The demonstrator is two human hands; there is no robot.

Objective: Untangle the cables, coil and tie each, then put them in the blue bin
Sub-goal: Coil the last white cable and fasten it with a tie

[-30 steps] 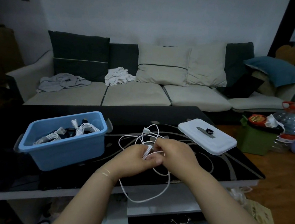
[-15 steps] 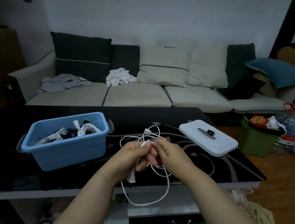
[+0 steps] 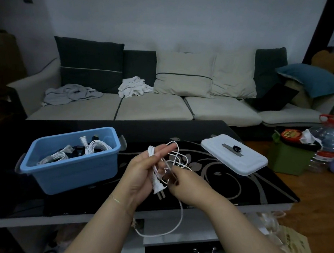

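Both hands (image 3: pixel 141 174) hold white cable (image 3: pixel 180 217) (plug dangling).

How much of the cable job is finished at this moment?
Done: coiled white cables lie in the blue bin. In hand: the left hand holds a white cable near its plug; the right hand pinches a strand. Left: coil it, tie it, bin it.

A home living room: cushioned sofa (image 3: pixel 153 107) with laundry (image 3: pixel 72 94), behind a black coffee table (image 3: pixel 237 183)
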